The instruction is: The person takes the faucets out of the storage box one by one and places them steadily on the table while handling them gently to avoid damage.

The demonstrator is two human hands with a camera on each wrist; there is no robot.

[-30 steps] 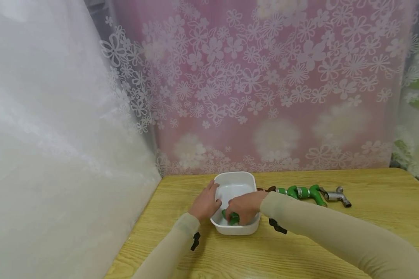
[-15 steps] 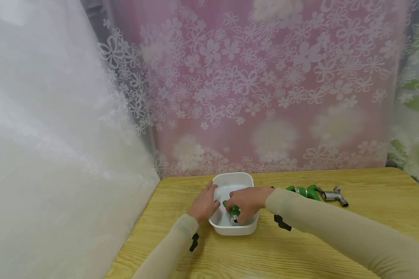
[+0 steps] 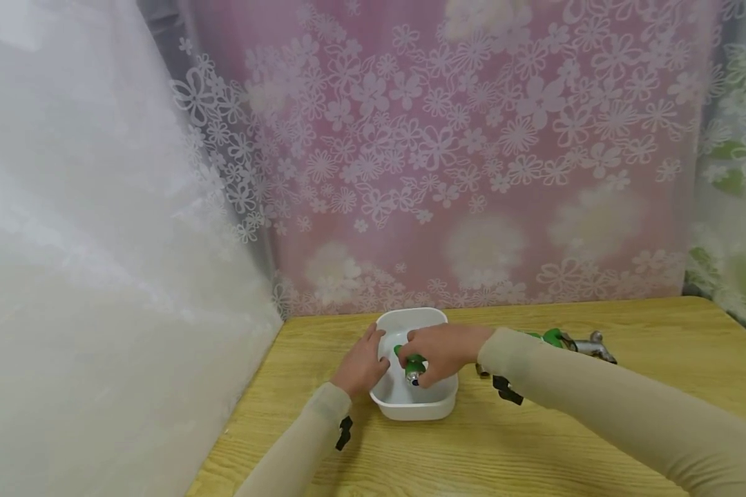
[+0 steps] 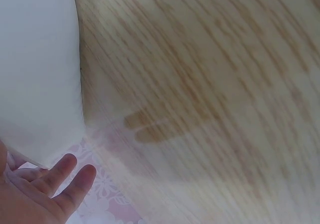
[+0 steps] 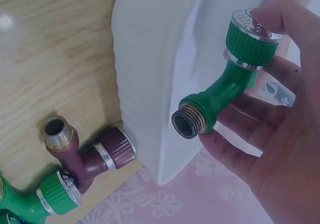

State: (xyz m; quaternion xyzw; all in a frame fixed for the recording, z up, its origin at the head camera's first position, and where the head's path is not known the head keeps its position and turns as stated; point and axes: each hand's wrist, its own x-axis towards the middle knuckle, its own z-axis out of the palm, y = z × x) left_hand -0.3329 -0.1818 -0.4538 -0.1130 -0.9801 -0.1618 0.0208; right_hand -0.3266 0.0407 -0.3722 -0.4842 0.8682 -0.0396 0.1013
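A white square basin [image 3: 432,408] stands on the wooden table. My right hand [image 3: 438,355] grips a green angled pipe fitting [image 3: 412,364] with a metal threaded end, held over the basin. In the right wrist view the green fitting [image 5: 227,86] lies between my fingers [image 5: 260,114] and thumb, its brass-threaded opening facing the camera, with the basin's wall [image 5: 150,58] behind it. My left hand [image 3: 363,362] rests with straight fingers on the basin's left rim. The left wrist view shows those fingers [image 4: 60,181] beside the basin's wall [image 4: 37,68].
A chain of joined fittings, green, dark red and metal [image 3: 566,342], lies on the table right of the basin; the dark red elbow [image 5: 90,154] lies close to the basin's wall. A flowered pink curtain [image 3: 472,159] hangs behind and a white sheet [image 3: 99,241] at the left.
My right hand has lifted the green fitting from the basin's near side and moved it up and toward the middle. The left hand has stayed on the rim.
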